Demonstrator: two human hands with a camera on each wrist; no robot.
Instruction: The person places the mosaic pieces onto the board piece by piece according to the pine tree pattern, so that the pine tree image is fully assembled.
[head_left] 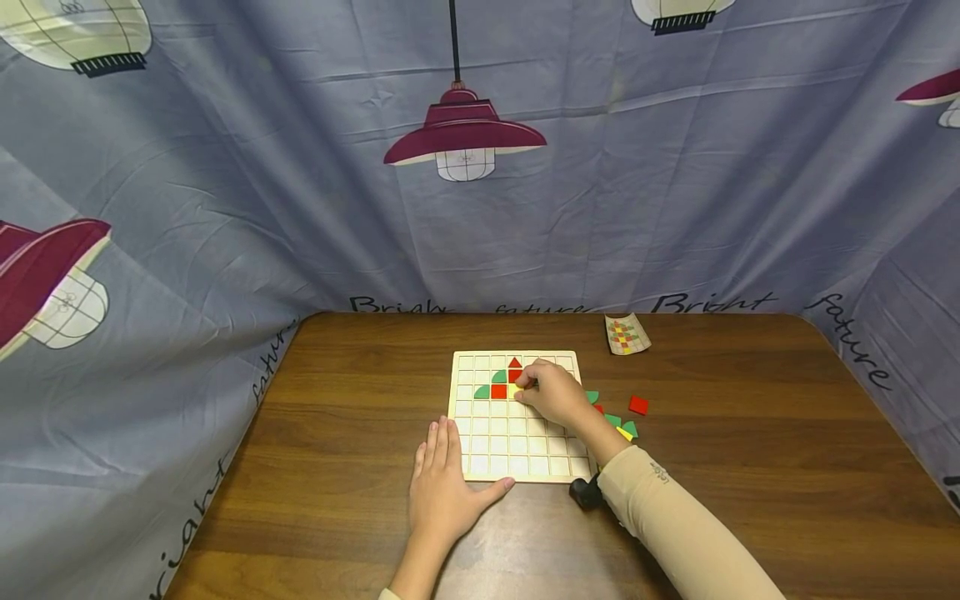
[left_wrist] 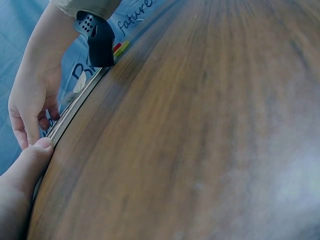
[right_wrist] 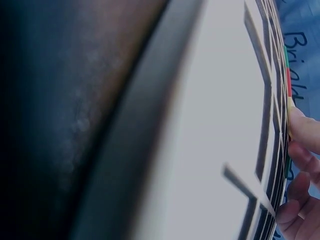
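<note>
On the wooden table lies a pale square grid board [head_left: 495, 442]. Its upper rows hold a red triangle [head_left: 514, 363], red squares [head_left: 498, 392] and green quarter-round tiles [head_left: 482, 392]. My right hand [head_left: 553, 392] reaches over the board and pinches a yellow tile [head_left: 513, 391] between thumb and index finger, beside the red square. In the right wrist view that yellow tile [right_wrist: 290, 103] shows at the fingertips, partly covered. My left hand [head_left: 442, 483] rests at the board's lower left corner, fingers straight along the left edge, thumb by the near edge.
Right of the board lie loose tiles: a red square [head_left: 638, 405], green pieces [head_left: 629, 428] and a yellow piece [head_left: 624, 434], some hidden by the right arm. A patterned card [head_left: 627, 334] lies at the back. A grey curtain [head_left: 480, 242] hangs behind the table.
</note>
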